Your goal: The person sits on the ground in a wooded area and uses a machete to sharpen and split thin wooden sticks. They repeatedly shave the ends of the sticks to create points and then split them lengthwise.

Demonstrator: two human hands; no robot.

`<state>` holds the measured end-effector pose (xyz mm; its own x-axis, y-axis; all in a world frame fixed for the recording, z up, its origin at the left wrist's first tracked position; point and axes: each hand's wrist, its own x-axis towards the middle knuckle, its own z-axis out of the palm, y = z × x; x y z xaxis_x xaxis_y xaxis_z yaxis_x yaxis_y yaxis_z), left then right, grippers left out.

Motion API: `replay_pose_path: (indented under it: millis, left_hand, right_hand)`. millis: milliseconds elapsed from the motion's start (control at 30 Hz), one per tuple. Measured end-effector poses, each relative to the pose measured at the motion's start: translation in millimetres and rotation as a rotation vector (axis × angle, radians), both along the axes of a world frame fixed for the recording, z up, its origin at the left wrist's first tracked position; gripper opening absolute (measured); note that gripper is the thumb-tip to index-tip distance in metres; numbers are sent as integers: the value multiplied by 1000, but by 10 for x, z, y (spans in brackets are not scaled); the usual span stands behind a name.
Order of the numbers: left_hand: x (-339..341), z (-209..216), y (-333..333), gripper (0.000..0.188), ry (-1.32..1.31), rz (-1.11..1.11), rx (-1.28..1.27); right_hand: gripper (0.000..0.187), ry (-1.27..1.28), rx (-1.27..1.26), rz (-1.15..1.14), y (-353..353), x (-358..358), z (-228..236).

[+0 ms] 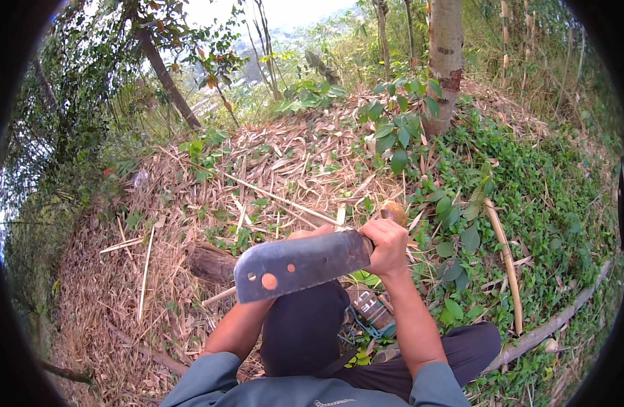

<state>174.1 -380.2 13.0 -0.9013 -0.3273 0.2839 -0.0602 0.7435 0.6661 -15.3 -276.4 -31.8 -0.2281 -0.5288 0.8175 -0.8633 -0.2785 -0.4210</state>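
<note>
My right hand [386,243] is wrapped round the wooden handle of a broad cleaver [305,263]. The wide steel blade, pierced by several round holes, points left across my raised knee. Behind the blade is my left hand [313,232]; only a strip of it shows above the top edge, and its fingers are hidden. A pale stick [218,296] comes out below the blade's left end near my left forearm, and a light cut end [341,214] stands up beside the left hand. Whether they are one piece, or held, I cannot tell.
A short brown log [211,262] lies left of the blade. Under my right arm sits a dark printed package [371,306] with blue cord. A peeled stick [504,264] and a grey branch [549,327] lie at right. Dry leaves cover the slope toward a tree trunk [446,54].
</note>
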Motion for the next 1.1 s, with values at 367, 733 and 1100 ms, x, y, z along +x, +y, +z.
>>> replay_pose_path:
  millis: [367, 733, 1100]
  left_hand:
    - [84, 223, 76, 23, 49, 153, -39]
    - [132, -15, -57, 33, 84, 106, 38]
    - [481, 246, -638, 23, 900, 400, 451]
  right_hand:
    - [18, -473, 163, 274, -13, 59, -74]
    - [29, -13, -98, 72, 16, 244, 122]
    - [31, -482, -61, 55, 22, 74, 34]
